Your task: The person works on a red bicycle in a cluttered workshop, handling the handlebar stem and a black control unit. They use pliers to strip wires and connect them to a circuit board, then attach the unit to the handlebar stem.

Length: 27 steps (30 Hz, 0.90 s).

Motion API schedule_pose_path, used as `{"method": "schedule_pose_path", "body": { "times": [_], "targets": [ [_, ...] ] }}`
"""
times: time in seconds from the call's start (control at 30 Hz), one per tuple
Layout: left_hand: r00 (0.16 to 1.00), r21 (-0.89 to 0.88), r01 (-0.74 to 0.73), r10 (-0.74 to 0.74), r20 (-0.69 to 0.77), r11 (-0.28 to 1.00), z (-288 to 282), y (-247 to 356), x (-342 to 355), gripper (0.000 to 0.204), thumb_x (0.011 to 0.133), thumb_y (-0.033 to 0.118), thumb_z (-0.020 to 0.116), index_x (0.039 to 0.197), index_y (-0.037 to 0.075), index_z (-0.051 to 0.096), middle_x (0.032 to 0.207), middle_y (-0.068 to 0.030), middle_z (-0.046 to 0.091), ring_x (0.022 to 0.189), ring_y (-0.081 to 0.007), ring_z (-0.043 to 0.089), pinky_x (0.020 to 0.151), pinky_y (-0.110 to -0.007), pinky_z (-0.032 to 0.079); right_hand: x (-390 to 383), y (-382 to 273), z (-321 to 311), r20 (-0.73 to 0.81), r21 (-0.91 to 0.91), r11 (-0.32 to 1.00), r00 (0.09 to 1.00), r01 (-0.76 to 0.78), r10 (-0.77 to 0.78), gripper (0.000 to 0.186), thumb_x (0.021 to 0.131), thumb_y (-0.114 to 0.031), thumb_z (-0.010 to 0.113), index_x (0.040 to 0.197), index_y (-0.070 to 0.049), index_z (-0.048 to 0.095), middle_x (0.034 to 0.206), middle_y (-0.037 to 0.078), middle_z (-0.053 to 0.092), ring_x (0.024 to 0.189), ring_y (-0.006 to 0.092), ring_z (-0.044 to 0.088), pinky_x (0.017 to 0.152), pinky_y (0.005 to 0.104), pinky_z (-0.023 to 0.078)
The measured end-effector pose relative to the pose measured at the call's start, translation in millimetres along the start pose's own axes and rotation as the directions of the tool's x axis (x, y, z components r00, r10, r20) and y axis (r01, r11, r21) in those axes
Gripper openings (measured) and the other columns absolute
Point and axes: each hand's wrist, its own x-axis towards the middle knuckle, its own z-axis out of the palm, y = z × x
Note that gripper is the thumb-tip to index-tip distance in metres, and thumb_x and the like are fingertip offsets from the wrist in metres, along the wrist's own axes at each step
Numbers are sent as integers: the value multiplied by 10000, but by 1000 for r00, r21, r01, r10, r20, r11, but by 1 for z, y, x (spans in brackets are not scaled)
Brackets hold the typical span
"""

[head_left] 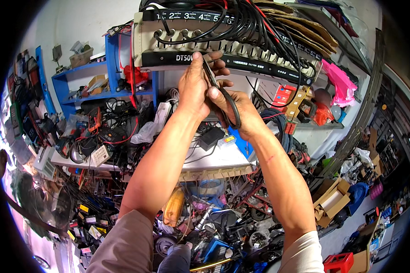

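Gripping a dark loop-handled tool (233,105), the right hand (242,108) holds it before the lower edge of a multi-channel unit (248,63); the left hand (194,88) curls beside its upper end — whether pinching anything, one cannot tell. A slip could nick those fingers (222,71) — or snag the cables (255,28).

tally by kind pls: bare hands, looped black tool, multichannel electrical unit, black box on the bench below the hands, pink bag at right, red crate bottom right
Bare hands: 2 (left hand, right hand)
Looped black tool: 1
Multichannel electrical unit: 1
Black box: 1
Pink bag: 1
Red crate: 1
Total: 7
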Motion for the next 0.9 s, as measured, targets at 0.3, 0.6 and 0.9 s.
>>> {"method": "schedule_pose_path", "body": {
  "times": [0.3,0.6,0.9],
  "targets": [
    [999,-51,22,-23,-28,998,4,14,7,627,1126,482,313,1339,-53,560,1117,-142,631,1029,-266,639,907,-458,581,-5,6,-10,66,-44,999,998,0,3,625,890,-648,741,699,-65,619,560,-14,509,480,87,472,447,258,347],
    [996,-101,82,-84,-15,992,5,22,11,646,1131,462,282,1348,-97,523,1177,-222,630,1117,-338,631,1022,-493,535,4,-7,-30,-23,-111,994,1000,-8,6,630,851,-661,776,727,-59,638,571,-15,510,495,84,469,447,272,336],
    [996,-88,77,-80,-30,993,6,23,11,624,1134,442,286,1336,-100,523,1184,-228,631,1135,-355,640,1047,-493,528,2,-9,-32,20,-126,991,999,-42,44,635,850,-645,786,688,-54,622,562,-5,517,472,96,485,430,274,371]
  ]
}}
